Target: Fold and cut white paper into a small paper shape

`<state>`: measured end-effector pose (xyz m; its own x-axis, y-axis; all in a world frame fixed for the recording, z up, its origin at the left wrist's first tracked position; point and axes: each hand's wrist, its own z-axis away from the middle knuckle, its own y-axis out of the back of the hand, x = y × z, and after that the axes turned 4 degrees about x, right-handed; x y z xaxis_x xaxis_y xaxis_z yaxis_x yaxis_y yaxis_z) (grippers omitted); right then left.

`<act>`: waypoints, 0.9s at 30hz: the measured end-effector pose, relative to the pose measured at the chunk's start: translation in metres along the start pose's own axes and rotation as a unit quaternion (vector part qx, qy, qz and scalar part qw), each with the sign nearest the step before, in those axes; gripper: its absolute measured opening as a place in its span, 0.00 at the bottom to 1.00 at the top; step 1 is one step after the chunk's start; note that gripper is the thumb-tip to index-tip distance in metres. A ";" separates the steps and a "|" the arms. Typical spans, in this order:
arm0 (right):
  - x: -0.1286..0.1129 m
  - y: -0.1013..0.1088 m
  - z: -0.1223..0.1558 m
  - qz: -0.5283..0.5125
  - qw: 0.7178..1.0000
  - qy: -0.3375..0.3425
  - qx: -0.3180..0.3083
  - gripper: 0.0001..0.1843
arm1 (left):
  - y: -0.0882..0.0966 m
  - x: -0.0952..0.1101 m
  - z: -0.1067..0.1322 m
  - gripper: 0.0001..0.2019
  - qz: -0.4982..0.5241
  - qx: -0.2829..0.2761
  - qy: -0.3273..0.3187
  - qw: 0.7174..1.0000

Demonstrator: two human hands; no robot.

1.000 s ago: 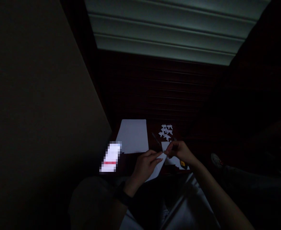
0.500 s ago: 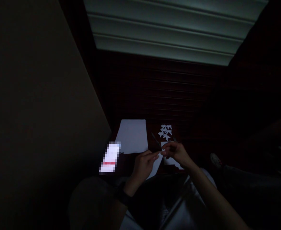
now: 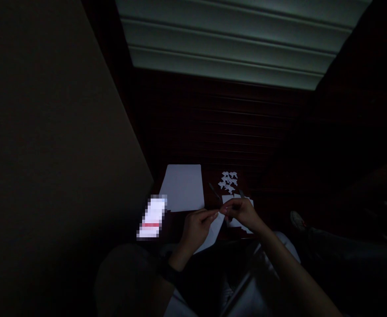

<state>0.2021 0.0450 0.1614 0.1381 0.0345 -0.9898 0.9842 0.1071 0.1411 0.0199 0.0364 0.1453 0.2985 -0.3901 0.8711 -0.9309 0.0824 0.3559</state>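
Observation:
In a very dark room, my left hand (image 3: 196, 226) and my right hand (image 3: 241, 212) meet over a small dark table (image 3: 186, 222). Both pinch the top edge of a white sheet of paper (image 3: 213, 231) that hangs down toward my lap. The fingertips of the two hands almost touch. Under my right hand lie cut white paper pieces (image 3: 241, 224). A pile of several small white cut-out shapes (image 3: 228, 181) lies just beyond it.
A blank white sheet (image 3: 183, 187) lies flat at the table's far left. A lit phone screen (image 3: 152, 216) glows at the left edge. A thin dark pen-like object (image 3: 215, 191) lies between the sheet and the cut-outs. A shoe (image 3: 299, 220) shows on the right.
The two hands have come closer together on the paper's top edge. The yellow-tipped object seen by my right wrist a second ago is no longer visible.

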 end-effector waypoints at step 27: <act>0.012 -0.036 0.001 -0.117 0.973 -0.108 0.169 0.21 | -0.004 -0.016 0.003 0.11 -0.024 0.035 0.023 0.999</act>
<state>0.1681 0.0402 0.1445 -0.1095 -0.1642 -0.9803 0.9667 -0.2471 -0.0666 0.0185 0.0395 0.1291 0.3514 -0.3502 0.8683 -0.9270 -0.0003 0.3751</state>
